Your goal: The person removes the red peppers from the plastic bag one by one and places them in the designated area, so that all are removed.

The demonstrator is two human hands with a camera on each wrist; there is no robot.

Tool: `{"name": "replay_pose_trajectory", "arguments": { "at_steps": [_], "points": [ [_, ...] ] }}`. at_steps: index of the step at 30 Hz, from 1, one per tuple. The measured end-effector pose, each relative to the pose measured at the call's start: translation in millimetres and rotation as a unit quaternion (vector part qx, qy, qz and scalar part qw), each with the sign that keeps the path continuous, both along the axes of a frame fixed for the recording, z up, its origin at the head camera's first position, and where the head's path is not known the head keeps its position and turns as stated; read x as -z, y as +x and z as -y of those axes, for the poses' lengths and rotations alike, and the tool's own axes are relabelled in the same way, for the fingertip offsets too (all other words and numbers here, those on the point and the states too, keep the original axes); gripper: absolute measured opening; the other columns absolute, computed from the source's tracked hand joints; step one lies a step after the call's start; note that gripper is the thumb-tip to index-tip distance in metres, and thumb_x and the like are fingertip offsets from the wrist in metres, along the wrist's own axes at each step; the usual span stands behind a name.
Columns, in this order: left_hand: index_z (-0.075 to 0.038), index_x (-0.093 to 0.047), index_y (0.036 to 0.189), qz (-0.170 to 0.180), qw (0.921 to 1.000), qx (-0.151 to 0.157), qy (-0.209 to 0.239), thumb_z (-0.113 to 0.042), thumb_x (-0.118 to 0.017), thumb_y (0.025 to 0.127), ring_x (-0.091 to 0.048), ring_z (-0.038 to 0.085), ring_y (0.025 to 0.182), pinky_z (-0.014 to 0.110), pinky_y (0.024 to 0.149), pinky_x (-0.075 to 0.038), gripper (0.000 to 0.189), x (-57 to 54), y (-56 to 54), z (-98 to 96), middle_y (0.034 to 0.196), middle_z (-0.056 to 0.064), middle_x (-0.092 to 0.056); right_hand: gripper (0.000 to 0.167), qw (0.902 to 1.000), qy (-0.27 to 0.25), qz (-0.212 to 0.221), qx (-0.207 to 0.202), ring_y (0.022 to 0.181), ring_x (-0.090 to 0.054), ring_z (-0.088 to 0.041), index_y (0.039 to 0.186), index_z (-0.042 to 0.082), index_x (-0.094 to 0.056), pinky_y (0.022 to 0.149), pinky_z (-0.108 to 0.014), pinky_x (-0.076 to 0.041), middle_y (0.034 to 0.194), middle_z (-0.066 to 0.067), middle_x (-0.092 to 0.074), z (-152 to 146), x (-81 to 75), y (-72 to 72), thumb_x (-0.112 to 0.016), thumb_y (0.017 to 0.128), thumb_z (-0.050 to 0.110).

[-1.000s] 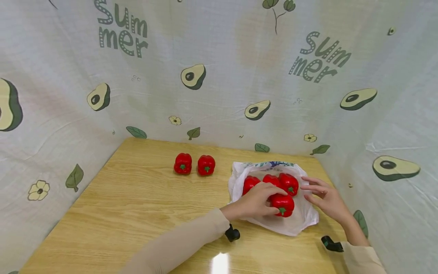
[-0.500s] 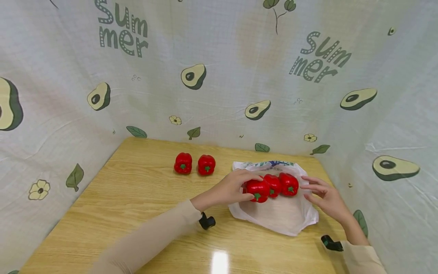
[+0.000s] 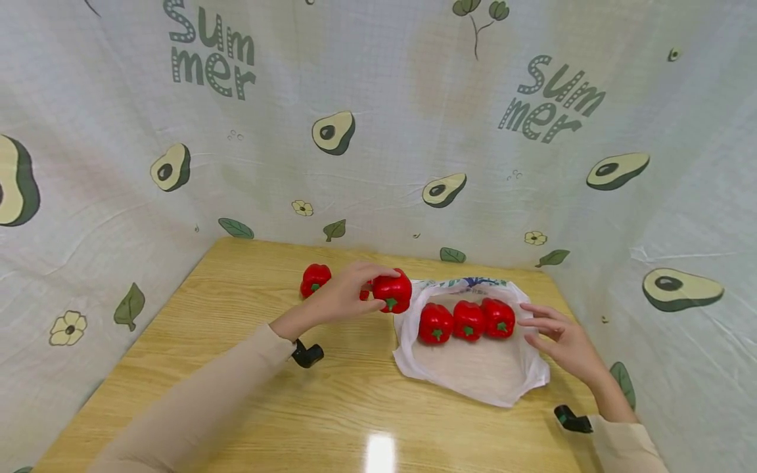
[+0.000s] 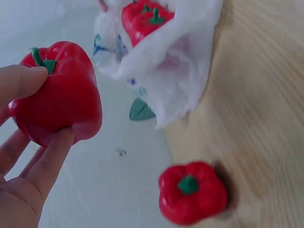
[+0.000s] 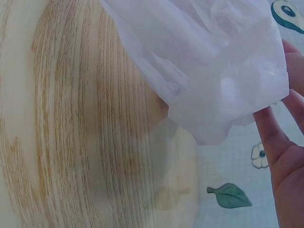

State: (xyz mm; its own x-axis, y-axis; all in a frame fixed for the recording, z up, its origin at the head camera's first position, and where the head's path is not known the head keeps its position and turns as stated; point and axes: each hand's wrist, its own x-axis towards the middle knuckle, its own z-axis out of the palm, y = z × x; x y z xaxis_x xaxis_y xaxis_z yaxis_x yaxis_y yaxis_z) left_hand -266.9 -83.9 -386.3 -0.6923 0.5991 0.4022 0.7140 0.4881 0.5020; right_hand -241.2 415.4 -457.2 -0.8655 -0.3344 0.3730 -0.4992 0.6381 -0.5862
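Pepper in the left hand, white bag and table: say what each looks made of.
Pepper: smooth, glossy red with highlights; possibly plastic, though a real one could look alike.
Bag: thin, crinkled, slightly see-through white film, probably plastic.
Table: pale wood grain and a bright glare patch; varnished wood or laminate.

I see 1 glossy red pepper (image 3: 397, 288) w/ green stem, held in L hand (image 3: 345, 293) nr bag's L edge, stem twd head cam. White plastic bag (image 3: 481, 368): mouth open, rim crumpled, 3 similar peppers (image 3: 469, 319) in a row inside.
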Motion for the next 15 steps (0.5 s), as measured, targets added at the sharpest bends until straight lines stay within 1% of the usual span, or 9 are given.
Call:
{"name": "replay_pose_trajectory", "arguments": {
  "at_steps": [2,5,10,13,15],
  "points": [
    [-0.018,-0.063,0.145,0.000,0.9999,-0.011,-0.002,-0.013,-0.084,0.092,-0.057,0.027,0.130,0.043,0.100,-0.058,0.057,-3.0,-2.5,12.5,0.143,0.004,-0.065,0.026,1.0000,0.001,0.001,0.002,0.119,-0.054,0.015,0.119,0.001,-0.078,0.091,-0.006,-0.049,0.146,-0.021,-0.059,0,-0.9,0.3,-0.078,0.093,-0.002],
    [-0.020,-0.062,0.146,0.018,0.9995,-0.024,0.002,-0.012,-0.084,0.093,-0.057,0.028,0.132,0.047,0.099,-0.059,0.058,-5.8,-7.6,30.2,0.146,0.004,-0.062,0.025,1.0000,0.005,0.001,0.006,0.116,-0.055,0.016,0.119,0.001,-0.078,0.087,-0.008,-0.052,0.146,-0.021,-0.060,1,-2.3,0.8,-0.078,0.094,-0.001],
    [-0.020,-0.062,0.146,0.029,0.9988,-0.039,0.003,-0.010,-0.084,0.092,-0.060,0.026,0.127,0.044,0.096,-0.061,0.059,-8.4,-18.4,58.4,0.147,0.003,-0.061,0.025,0.9999,0.008,0.004,0.010,0.118,-0.053,0.015,0.119,0.001,-0.078,0.087,-0.010,-0.053,0.146,-0.020,-0.060,-1,-3.6,2.3,-0.078,0.095,0.000],
    [-0.020,-0.061,0.146,0.028,0.9985,-0.048,-0.002,-0.010,-0.083,0.093,-0.060,0.028,0.127,0.046,0.098,-0.060,0.059,-8.8,-23.9,75.6,0.146,0.004,-0.062,0.025,0.9999,0.004,0.008,0.008,0.120,-0.053,0.014,0.120,0.002,-0.078,0.088,-0.009,-0.053,0.147,-0.020,-0.060,-2,-3.4,3.4,-0.078,0.095,0.001],
    [-0.019,-0.060,0.147,0.034,0.9980,-0.052,-0.004,-0.009,-0.082,0.094,-0.060,0.029,0.129,0.048,0.100,-0.059,0.058,-8.2,-28.0,86.5,0.145,0.006,-0.061,0.026,0.9999,-0.002,0.010,0.005,0.119,-0.054,0.014,0.120,0.001,-0.078,0.089,-0.009,-0.053,0.147,-0.020,-0.059,-2,-3.1,4.0,-0.078,0.094,0.000]
  ]
}}
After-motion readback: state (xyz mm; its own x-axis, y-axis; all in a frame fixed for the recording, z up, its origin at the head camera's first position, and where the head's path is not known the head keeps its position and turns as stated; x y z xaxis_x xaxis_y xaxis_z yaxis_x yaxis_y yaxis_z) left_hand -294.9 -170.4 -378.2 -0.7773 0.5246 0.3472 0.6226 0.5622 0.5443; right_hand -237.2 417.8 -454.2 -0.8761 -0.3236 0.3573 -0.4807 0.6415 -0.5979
